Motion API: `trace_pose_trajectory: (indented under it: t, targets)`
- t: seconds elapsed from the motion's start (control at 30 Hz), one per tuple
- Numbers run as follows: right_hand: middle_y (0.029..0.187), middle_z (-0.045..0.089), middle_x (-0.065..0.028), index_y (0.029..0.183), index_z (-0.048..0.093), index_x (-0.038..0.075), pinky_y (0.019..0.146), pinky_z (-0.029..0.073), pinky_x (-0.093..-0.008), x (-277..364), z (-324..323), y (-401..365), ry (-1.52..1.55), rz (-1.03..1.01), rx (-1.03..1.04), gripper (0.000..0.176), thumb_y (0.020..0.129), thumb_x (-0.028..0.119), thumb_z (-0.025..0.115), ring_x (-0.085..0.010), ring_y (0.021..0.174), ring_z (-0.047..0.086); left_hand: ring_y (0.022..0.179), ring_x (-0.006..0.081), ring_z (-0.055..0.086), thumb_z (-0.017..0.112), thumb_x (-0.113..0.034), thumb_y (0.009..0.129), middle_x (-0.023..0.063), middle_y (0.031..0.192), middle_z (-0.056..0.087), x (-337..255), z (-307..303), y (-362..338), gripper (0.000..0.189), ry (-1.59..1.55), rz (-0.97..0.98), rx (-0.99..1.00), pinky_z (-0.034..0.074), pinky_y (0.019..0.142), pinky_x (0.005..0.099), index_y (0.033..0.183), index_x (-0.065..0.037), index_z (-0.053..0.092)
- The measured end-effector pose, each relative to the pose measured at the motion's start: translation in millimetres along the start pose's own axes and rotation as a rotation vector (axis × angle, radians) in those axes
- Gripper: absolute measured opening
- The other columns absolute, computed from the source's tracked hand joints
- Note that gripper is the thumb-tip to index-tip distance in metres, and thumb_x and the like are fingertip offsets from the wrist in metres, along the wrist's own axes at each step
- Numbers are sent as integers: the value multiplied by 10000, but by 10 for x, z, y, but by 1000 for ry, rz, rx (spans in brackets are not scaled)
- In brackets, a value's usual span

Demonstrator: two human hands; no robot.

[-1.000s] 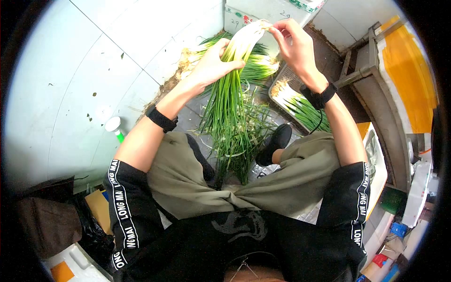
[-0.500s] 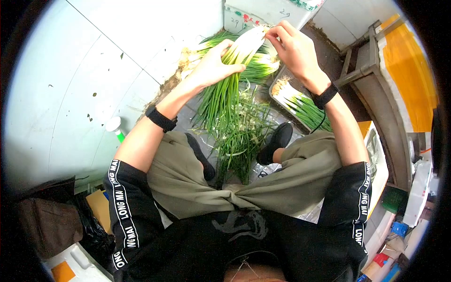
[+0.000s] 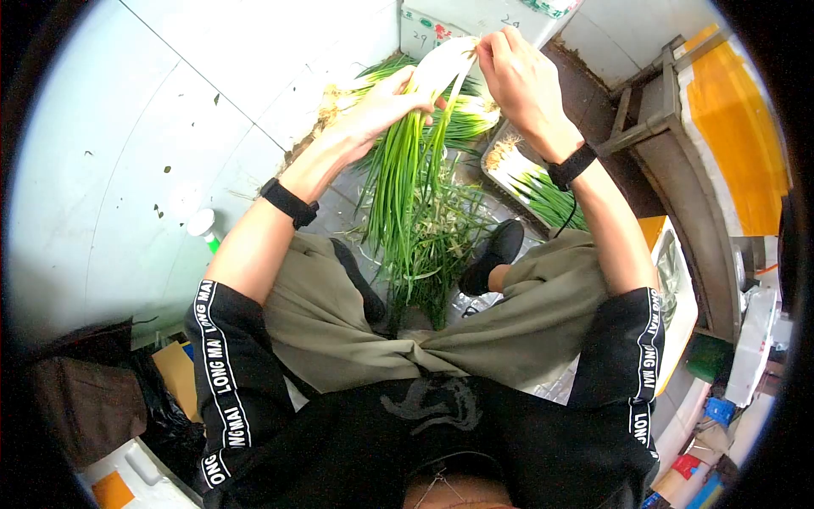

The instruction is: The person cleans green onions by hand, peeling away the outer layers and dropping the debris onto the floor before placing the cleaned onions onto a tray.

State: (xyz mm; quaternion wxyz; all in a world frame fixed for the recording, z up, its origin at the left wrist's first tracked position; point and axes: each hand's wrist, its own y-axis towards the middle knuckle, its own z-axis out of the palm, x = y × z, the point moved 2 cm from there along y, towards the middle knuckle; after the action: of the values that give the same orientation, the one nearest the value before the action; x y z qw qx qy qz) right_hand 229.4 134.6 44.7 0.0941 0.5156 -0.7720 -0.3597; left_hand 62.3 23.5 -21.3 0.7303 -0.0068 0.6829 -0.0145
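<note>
My left hand (image 3: 381,110) is closed around a bunch of green onions (image 3: 405,161), whose white ends point up and right while the green leaves hang down. At the root end of this bunch, my right hand (image 3: 519,81) pinches with thumb and fingers. A single stalk hangs a little apart from the bunch beside my left fingers. Behind the bunch lie more green onions (image 3: 475,119) with roots showing. A tray (image 3: 507,193) to the right holds green onions with trimmed-looking white ends. Loose leaves (image 3: 428,254) are heaped on the floor between my shoes.
White boxes (image 3: 458,25) stand at the back. A metal-framed stand (image 3: 670,110) with a yellow panel is on the right. A white-capped green object (image 3: 203,224) is by the tiled wall at left. My shoes (image 3: 502,254) flank the leaf heap.
The held bunch has turned, its leaves now hanging more steeply and one stalk standing apart. My right hand has moved slightly up and left at the roots.
</note>
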Motion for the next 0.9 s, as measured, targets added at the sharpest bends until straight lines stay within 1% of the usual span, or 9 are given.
trace_pose_trajectory:
  t: [0.07,0.2,0.27,0.4,0.47,0.53,0.7,0.8,0.9]
  targets:
    - [844,574,-116,887,562,49,687,520,-390,-20,11,7,-3,4,-12,161,950,197,572,-287,746,635,816,76,570,649,-159,871,27,978,641,13,8,11,284,-169,-4,11,470,760,228,1119,-33,589]
    - [842,575,-110,905,572,57,685,516,-387,-51,-32,28,31,-38,-46,127,929,179,594,-282,747,636,786,60,544,688,-172,882,1,952,629,17,15,-3,284,-161,-36,-21,460,721,220,1118,-44,595]
    - [840,576,-106,920,579,60,682,516,-382,-21,-63,35,38,-60,-50,112,922,171,600,-278,746,636,822,70,568,751,-265,855,16,1009,655,37,16,-12,458,-59,-48,-106,480,748,243,1213,-44,571]
    - [839,583,-83,960,599,80,644,515,-357,32,-81,-12,112,-120,-80,101,884,131,642,-259,727,634,828,67,559,806,-275,824,-2,1016,643,61,43,-46,527,-151,-46,-116,473,740,247,1236,-32,586]
    - [837,586,-77,969,604,86,622,516,-352,43,-64,-54,165,-137,-86,114,873,119,655,-258,705,634,790,43,522,767,-223,861,-42,936,608,99,25,-25,353,-102,-8,-138,455,676,224,1134,-57,615]
    - [851,610,-77,980,607,87,591,520,-346,42,-27,-104,329,25,-56,145,857,119,678,-253,654,636,800,45,532,768,-219,859,-39,943,613,91,9,-44,357,-100,-17,-137,462,688,226,1138,-56,615]
    - [909,654,-73,1032,631,82,594,527,-328,87,33,-121,473,181,5,200,871,180,699,-218,629,643,857,60,577,775,-216,851,-19,988,641,101,16,-46,397,-68,29,-128,487,750,242,1170,-46,612]
    - [928,683,-69,1041,657,74,611,532,-321,97,38,-89,524,290,49,230,878,225,714,-196,642,648,891,78,600,784,-232,843,0,1018,660,150,4,-2,434,109,54,-174,497,786,260,1192,-40,612]
    - [910,710,-76,1018,693,61,627,538,-312,73,58,-79,569,369,92,243,874,253,732,-181,657,657,952,135,644,818,-248,789,75,1075,700,153,-5,3,526,143,84,-230,503,868,291,1215,-3,629]
